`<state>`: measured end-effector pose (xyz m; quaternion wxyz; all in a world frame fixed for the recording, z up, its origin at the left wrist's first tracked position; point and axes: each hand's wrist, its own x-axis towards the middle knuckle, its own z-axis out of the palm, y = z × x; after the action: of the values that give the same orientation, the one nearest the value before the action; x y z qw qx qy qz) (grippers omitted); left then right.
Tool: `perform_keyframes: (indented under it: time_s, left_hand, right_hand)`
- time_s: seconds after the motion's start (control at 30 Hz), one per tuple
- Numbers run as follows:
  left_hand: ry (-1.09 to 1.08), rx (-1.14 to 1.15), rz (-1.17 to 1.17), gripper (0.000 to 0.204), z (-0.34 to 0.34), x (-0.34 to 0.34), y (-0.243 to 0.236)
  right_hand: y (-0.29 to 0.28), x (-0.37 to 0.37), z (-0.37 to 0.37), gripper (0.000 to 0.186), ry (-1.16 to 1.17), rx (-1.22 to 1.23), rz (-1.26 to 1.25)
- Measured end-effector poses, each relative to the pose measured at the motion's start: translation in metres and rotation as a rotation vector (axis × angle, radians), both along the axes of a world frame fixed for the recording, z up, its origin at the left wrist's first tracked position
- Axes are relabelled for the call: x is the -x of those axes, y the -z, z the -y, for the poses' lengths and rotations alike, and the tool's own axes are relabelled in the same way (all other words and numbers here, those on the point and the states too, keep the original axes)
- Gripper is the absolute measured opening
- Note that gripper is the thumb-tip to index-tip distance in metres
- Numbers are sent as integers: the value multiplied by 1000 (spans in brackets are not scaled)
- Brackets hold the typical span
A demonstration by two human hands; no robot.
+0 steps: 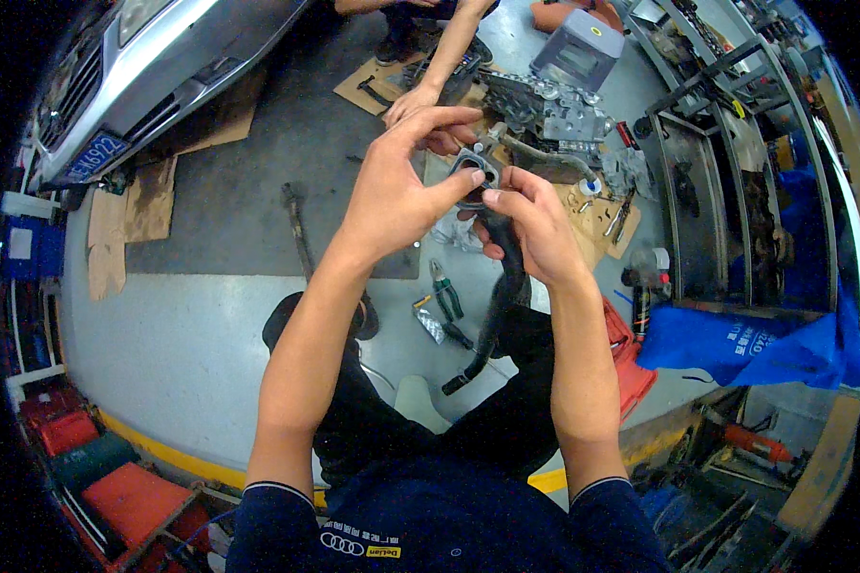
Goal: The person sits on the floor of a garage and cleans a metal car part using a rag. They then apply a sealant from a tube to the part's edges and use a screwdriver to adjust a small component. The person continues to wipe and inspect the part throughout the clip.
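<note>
Evidently, the small grey fitting with round openings (465, 160) is up off the floor (201, 334), held between both hands in front of the person. The left hand (398, 186) has its thumb pressed on the fitting and its fingers arched over the far side, so its grasp is narrow; the right hand (543, 234) grips from the right, thumb near the openings, fingers curled beneath. Held this way, the openings probably face the person, and both thumbs can steady them. A black hose (493, 329) hangs below the right hand toward the knees; whether it joins the fitting is hidden by the fingers.

Green-handled pliers (446, 291) and a silvery packet (429, 323) lie on the floor between the legs, likely for easy reach. Beyond, loose metal parts (578, 122) and small tools rest on or near cardboard (592, 246), which presumably protects the floor. A co-worker's hand (411, 100) reaches in at the far side.

As for containers, a small white tub (591, 187) stands on the right; its contents cannot be told. Nearer, the red case (631, 377) does not show its inside clearly. The metal rack (674, 143) at right holds dark parts.
</note>
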<state>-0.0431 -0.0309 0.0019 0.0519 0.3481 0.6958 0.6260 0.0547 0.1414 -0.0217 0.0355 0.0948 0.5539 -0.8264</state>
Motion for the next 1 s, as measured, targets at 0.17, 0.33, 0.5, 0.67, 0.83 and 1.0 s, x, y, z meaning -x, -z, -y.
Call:
perform_keyframes:
  time_s: [0.17, 0.33, 0.5, 0.67, 0.83, 1.0]
  left_hand:
    - [32, -67, 21, 53, 2, 2, 3]
    - [38, -91, 127, 46, 3, 3, 0]
    - [15, -92, 132, 42, 3, 3, 3]
    - [17, -85, 168, 40, 2, 4, 4]
    - [66, -188, 359, 40, 5, 5, -1]
    - [60, -215, 384, 40, 9, 7, -1]
  right_hand:
    - [-2, -1, 1, 20, 5, 28, 8]
    - [-1, 0, 0, 21, -15, 18, 5]
    - [-4, 0, 3, 21, -16, 0, 10]
    - [-4, -1, 2, 21, -14, 4, 21]
    - [-10, -1, 3, 22, -39, 47, 12]
    - [-12, 0, 1, 22, -48, 58, 9]
